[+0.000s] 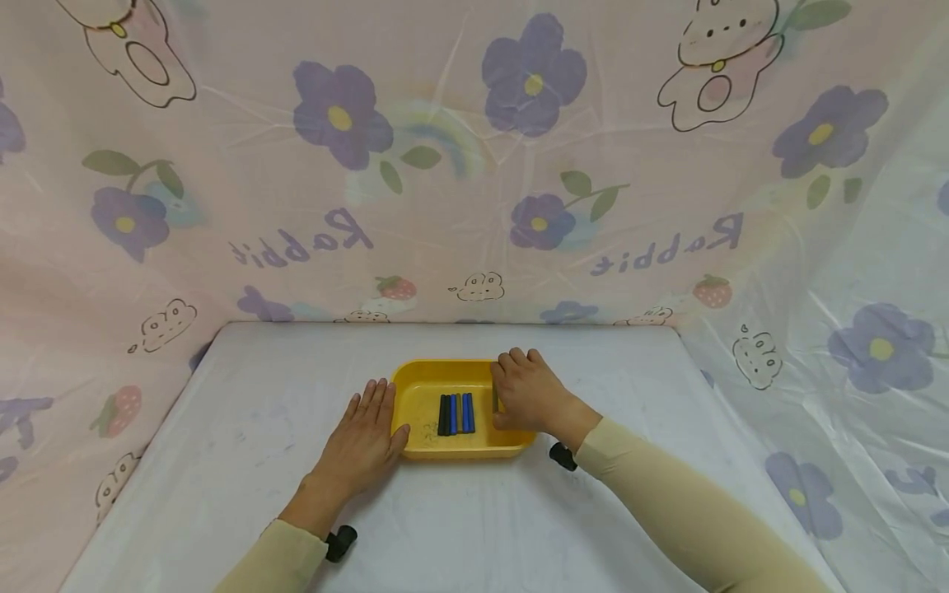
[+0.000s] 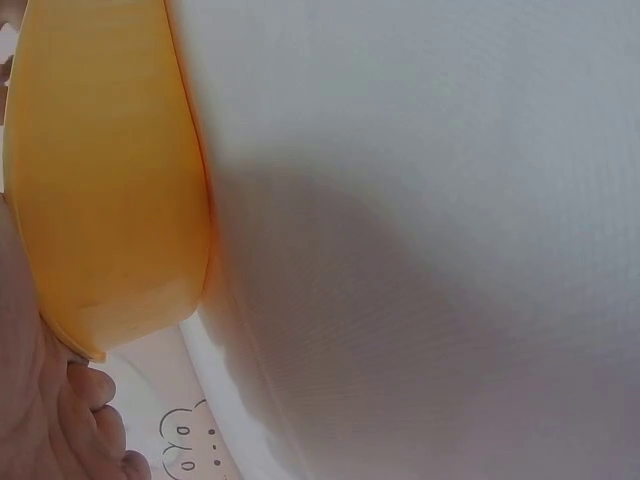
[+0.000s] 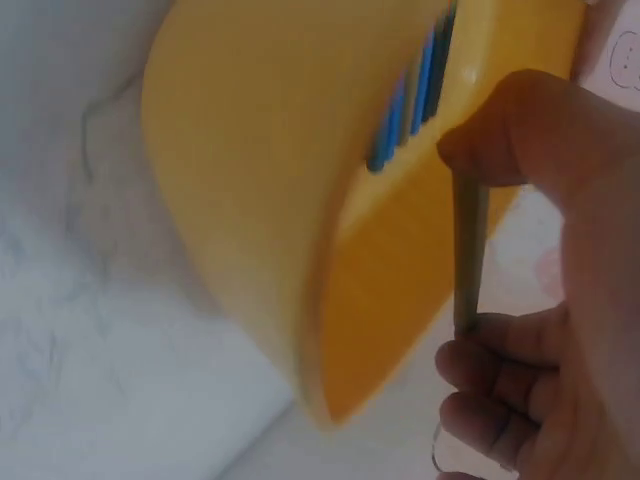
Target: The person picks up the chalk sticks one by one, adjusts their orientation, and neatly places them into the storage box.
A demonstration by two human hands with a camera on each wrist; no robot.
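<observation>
Two hands are shown at a yellow tray (image 1: pixel 423 387) lying mid-table. The left hand (image 1: pixel 363 441) is laid flat, fingers straight, against the tray's left wall. Blue and black sticks (image 1: pixel 455 413) lie inside. The right hand (image 1: pixel 526 394) pinches an olive stick (image 3: pixel 468 255) over the tray's right side.

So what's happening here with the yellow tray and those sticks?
A person is working at a yellow tray on a white table. The left hand lies flat on the table against the tray's left side. The right hand is over the tray's right end, pinching a grey-green stick. Several blue and black sticks lie side by side in the tray.
</observation>
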